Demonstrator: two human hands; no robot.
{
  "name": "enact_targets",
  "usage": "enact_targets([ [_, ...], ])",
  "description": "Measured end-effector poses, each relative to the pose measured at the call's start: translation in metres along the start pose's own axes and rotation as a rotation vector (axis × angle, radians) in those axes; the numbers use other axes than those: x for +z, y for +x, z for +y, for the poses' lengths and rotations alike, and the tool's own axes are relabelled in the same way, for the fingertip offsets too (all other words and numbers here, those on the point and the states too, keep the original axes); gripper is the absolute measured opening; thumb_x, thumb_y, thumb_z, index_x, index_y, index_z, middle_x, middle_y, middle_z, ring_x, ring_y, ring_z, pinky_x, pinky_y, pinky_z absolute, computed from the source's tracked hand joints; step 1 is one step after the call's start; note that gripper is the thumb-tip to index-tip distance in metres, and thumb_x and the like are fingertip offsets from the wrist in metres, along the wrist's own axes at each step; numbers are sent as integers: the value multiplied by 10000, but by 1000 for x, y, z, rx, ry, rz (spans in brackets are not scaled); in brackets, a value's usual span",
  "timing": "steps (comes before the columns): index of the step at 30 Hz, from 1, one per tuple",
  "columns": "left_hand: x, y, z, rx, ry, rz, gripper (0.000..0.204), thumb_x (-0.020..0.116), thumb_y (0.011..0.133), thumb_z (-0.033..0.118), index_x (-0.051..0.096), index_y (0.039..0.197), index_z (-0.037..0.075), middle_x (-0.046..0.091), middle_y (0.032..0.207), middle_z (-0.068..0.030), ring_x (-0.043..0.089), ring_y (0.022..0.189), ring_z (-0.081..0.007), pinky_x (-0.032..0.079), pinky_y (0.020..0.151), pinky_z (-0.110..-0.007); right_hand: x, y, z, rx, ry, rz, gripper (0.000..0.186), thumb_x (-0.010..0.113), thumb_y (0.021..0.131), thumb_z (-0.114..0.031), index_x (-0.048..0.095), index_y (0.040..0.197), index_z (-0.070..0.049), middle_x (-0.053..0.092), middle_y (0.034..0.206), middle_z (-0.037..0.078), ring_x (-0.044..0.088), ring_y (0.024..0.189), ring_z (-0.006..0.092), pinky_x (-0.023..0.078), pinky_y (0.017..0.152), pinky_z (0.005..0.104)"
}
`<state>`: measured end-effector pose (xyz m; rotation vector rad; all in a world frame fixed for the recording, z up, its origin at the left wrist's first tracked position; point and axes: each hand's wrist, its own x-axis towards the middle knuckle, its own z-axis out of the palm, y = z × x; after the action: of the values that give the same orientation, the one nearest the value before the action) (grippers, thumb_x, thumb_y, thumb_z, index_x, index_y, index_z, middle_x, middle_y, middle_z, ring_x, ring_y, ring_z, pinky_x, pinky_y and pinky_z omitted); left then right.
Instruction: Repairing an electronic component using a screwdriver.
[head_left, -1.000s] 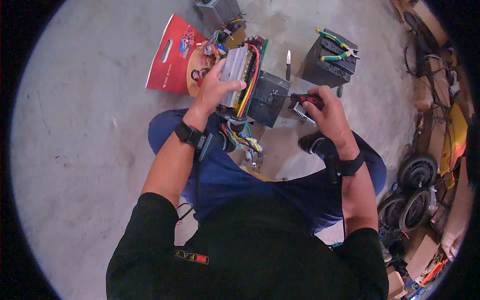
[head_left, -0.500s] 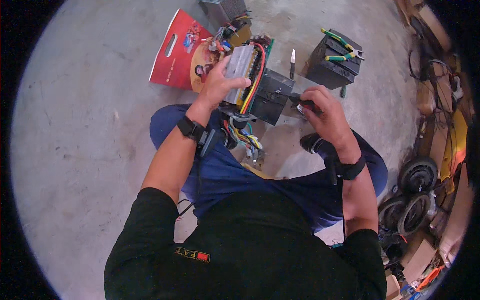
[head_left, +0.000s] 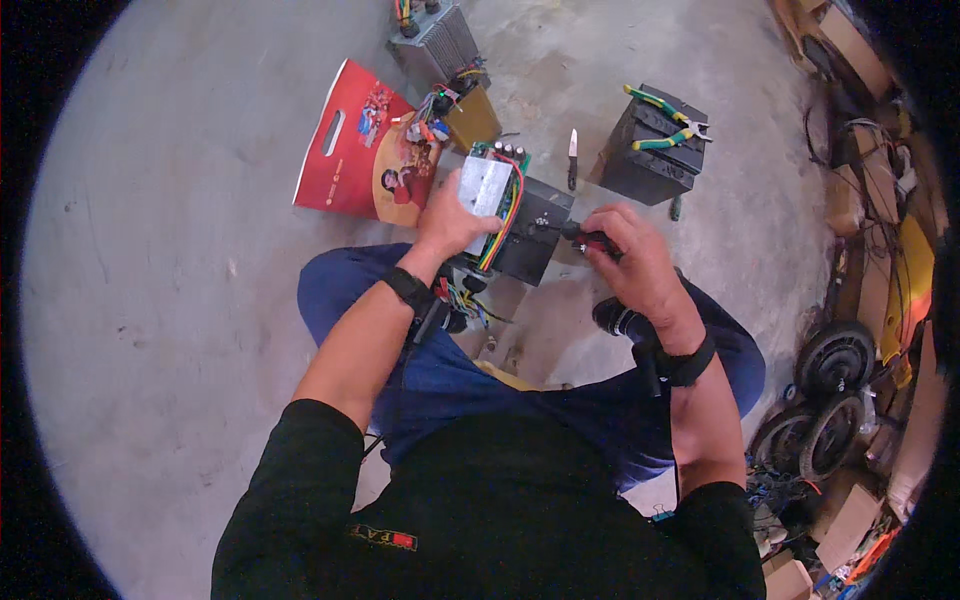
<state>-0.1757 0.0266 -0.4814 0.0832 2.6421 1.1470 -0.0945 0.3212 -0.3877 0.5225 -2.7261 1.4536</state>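
My left hand (head_left: 450, 222) grips an open controller board (head_left: 485, 185) with a silver aluminium plate, green circuit edge, capacitors and red, yellow and other wires. The board rests on or beside a black box (head_left: 533, 258), with small metal bits (head_left: 542, 222) on its top. My right hand (head_left: 627, 252) is closed on a black-and-red screwdriver (head_left: 597, 241), which points left toward those bits; its tip is too small to see clearly. A bundle of coloured wires and connectors (head_left: 468, 300) hangs below the board, between my legs.
A red carrier bag (head_left: 340, 170), a finned metal case (head_left: 435, 45) and a gold-coloured case (head_left: 472, 117) sit beyond. A knife (head_left: 572, 160) lies near a black battery (head_left: 650, 165) topped with green-yellow pliers (head_left: 665, 142). Wheels (head_left: 835, 358), cardboard and cables pile along the right.
The view has shifted, so the scene appears lower. My left hand and board look more upright. My right hand, with the screwdriver, has moved a little left relative to my body.
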Motion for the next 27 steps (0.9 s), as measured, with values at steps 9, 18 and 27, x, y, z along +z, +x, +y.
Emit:
enact_targets([
  [9,19,-10,7,2,103,72,1098,946,586,329,389,1486,35,590,1353,-246,570,1279,-410,470,1068,-471,-2,-1,1,-5,0,-2,311,741,788,43,624,1058,-58,626,1054,135,654,963,380,548,798,432],
  [18,25,-8,-6,-49,33,52,1355,982,559,364,201,1584,-54,514,1464,-270,498,1388,-393,407,1156,-450,-1,1,1,3,33,-3,296,727,815,37,619,1075,-55,619,1049,142,657,950,375,551,794,420],
  [27,21,-28,41,593,317,326,545,841,793,228,649,1238,-23,696,1132,-181,653,1039,-397,533,921,-427,-3,3,5,-25,-3,37,305,719,803,48,625,1078,-46,613,1029,145,658,934,359,547,788,416],
])
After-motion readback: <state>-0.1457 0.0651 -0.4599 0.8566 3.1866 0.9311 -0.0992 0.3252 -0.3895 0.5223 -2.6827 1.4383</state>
